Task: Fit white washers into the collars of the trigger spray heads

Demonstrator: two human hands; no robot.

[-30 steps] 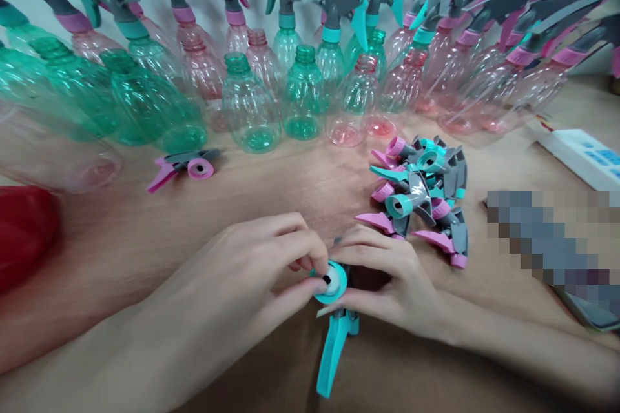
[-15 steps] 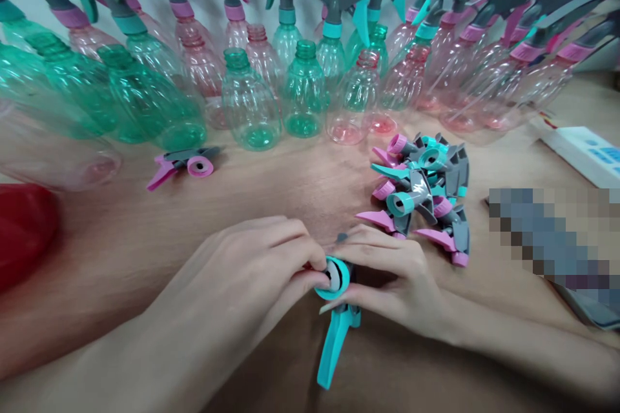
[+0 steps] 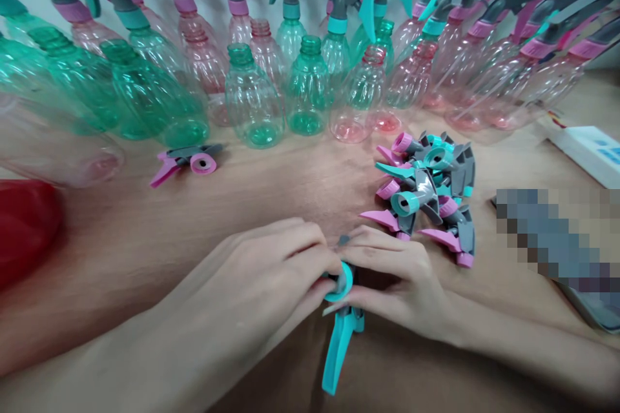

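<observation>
Head view: before the bottles (image 3: 309, 93), my right hand (image 3: 402, 274) is clamped on the sprayer (image 3: 338, 352); whether my left hand (image 3: 252, 277) pinches its collar (image 3: 347, 281), I cannot tell. It should be light, stiff, rather slippery, best held by the body.

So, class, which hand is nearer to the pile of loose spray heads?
The right hand: it is on the near side of the pile, while the left hand is farther off to the left, its fingers at the turquoise spray head.
</observation>
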